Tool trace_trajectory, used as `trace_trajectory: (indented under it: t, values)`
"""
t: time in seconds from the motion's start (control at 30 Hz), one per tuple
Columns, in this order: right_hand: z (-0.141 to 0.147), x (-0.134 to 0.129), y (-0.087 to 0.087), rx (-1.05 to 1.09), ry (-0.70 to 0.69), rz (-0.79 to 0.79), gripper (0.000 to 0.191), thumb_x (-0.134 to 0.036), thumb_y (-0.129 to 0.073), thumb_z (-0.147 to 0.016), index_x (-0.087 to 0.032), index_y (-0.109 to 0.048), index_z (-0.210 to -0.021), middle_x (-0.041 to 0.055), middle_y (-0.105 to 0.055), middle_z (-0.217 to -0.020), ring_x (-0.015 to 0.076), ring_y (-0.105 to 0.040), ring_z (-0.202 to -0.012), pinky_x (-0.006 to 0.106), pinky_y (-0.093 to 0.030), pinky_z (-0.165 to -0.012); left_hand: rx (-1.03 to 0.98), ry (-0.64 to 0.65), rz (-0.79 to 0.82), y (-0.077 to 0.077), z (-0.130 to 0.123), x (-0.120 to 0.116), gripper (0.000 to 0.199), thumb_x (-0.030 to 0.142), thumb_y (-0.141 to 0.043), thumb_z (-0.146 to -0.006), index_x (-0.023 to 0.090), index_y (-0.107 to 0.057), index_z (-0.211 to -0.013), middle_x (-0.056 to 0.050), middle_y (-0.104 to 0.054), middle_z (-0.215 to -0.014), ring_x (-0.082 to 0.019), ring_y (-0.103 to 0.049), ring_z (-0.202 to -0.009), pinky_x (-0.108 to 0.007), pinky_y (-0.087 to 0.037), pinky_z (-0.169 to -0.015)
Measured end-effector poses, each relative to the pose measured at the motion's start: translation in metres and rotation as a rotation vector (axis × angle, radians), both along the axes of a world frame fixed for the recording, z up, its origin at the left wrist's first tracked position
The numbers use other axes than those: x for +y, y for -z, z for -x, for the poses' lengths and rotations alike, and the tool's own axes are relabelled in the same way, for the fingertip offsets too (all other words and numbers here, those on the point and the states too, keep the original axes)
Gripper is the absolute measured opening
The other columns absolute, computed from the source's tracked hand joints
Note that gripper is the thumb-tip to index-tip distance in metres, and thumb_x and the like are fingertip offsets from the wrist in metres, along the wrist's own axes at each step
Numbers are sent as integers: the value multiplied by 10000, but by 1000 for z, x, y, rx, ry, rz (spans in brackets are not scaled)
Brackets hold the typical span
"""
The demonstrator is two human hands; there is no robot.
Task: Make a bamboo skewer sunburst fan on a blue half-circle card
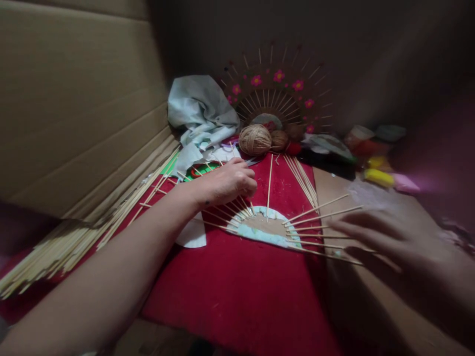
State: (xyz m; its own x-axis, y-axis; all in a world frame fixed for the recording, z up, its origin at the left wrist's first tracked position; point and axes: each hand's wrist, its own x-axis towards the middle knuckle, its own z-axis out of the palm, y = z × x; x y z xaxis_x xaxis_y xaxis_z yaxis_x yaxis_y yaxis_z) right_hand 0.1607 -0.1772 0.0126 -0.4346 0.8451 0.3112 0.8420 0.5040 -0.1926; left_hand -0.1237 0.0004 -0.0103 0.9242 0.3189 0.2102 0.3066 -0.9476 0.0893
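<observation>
Working over a half-disc base point(272, 226) at the centre of the frame, lying on a red cloth point(237, 296) and showing a pale blue-green rim round a bare brown middle. Bearing sticks point(325, 215) at both ends of its curve, fanning out toward left and right, with a lone stick point(269, 185) pointing from the brown middle toward the top of the frame. Reaching across from the lower left with the left hand point(233, 180), curling its fingers down above the sticks left of centre and hiding the fingertips, so leaving any grip there impossible to tell. Holding the right hand point(386, 237) open at the right of the frame, blurring, and stretching its fingers loosely about the outer ends of the sticks there, not showing clearly any touch on them. Having a white card point(192, 238) just left of the base, partly hiding behind the left forearm. Showing a bundle point(55, 252) of loose sticks along the left edge, beside a cardboard wall point(74, 99) filling the upper left. Showing also a crumpled grey cloth point(202, 106) above the left hand, and, at upper centre, a twine ball point(255, 139) before a flowered fan point(278, 75).
</observation>
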Motion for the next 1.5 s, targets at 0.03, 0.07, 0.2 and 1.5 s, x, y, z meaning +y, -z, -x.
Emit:
trace_trajectory:
  t: [0.03,0.07,0.2,1.5]
  values:
    - [22,9,-3,-130,-104,95,399,-123,-436,-898,-299,-601,-1215,79,-626,-1125,236,-581,-986,339,-509,-734,5,3,-9,0,0,0,211,112,-511,-821,184,-592,-640,-7,-598,-731,-149,-435,-750,-316,-283,-855]
    - [40,17,-4,-177,-126,101,423,-77,-401,-896,-263,-595,-1223,93,-619,-1106,233,-565,-968,346,-499,-740,8,6,-17,1,0,0,212,112,-512,-823,182,-590,-639,-7,-598,-730,-149,-434,-747,-315,-284,-849]
    - [79,45,9,-312,-190,55,385,-105,-438,-897,-240,-595,-1222,93,-591,-949,224,-493,-822,338,-416,-671,4,18,-38,1,-1,-1,226,115,-505,-841,182,-595,-645,-7,-601,-725,-150,-430,-745,-316,-289,-825]
    - [103,75,42,-192,-154,95,156,-133,-537,-874,-194,-675,-836,47,-551,-859,176,-406,-737,337,-272,-651,78,-63,-114,6,-4,-6,235,175,-523,-880,191,-612,-663,-10,-629,-743,-173,-474,-773,-348,-298,-803]
